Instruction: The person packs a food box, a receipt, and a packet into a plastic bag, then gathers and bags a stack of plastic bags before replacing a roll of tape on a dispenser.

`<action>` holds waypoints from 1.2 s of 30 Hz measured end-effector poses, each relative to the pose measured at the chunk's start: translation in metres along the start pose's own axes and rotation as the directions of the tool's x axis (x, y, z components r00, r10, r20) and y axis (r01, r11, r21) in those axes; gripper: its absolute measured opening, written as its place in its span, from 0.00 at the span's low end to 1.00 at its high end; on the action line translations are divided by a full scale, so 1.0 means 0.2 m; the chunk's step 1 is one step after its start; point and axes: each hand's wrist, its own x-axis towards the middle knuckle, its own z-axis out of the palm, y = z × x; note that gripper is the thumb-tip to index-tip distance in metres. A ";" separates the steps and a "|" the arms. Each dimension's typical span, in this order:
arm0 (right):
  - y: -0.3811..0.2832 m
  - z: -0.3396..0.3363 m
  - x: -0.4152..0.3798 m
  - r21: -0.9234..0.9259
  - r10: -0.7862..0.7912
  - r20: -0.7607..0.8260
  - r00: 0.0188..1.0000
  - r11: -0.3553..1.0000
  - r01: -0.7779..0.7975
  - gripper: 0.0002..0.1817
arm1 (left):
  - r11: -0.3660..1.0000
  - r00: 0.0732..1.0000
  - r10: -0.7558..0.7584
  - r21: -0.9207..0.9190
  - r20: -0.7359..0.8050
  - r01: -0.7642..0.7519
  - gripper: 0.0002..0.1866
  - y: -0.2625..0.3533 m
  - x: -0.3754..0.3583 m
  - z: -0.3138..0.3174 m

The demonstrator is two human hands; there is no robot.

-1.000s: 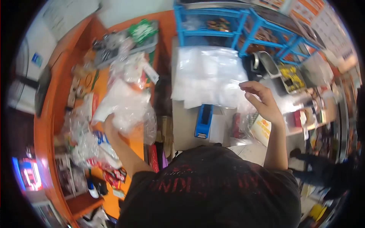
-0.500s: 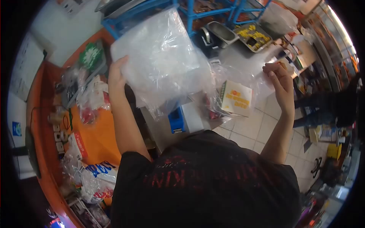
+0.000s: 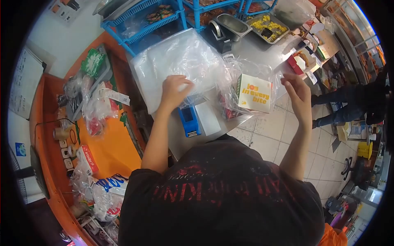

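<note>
A stack of clear plastic bags (image 3: 164, 53) lies on the counter in front of me. Over its lower edge is my left hand (image 3: 176, 90), fingers loosely bent with a gap at the thumb and nothing in them. To the right, my right hand (image 3: 297, 90) hovers with fingers apart and holds nothing. Between the hands sits a white and yellow food box (image 3: 254, 93) printed "joy in every bite", with clear plastic around it. Below the left hand stands a blue tape dispenser (image 3: 189, 121), beside a white slab-like item (image 3: 207, 119).
Blue racks (image 3: 152, 20) stand behind the bags. A metal tray with yellow food (image 3: 269, 28) and a steel pan (image 3: 232, 25) are at the back. Left is an orange surface (image 3: 106, 141) with plastic bags. A person (image 3: 353, 102) stands at right.
The bag stack, held up at its left edge by my left hand, now lies lower on the counter. That hand has let go and moved right; my right hand has shifted slightly.
</note>
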 end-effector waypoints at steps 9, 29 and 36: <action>0.02 0.04 0.07 -0.007 -0.036 -0.122 0.992 0.999 0.036 0.10 | 0.865 0.958 -0.285 -0.420 0.037 0.274 0.20 0.12 0.08 -0.10; 0.44 0.00 0.30 0.441 0.083 -0.246 0.966 0.897 0.035 0.03 | 0.101 0.933 -0.268 -0.956 0.242 0.276 0.19 0.60 0.24 0.00; 0.12 -0.38 0.06 -0.458 -0.082 -0.097 0.992 0.889 0.029 0.11 | 0.971 0.972 -0.171 0.194 0.162 0.138 0.18 0.64 -0.07 -0.26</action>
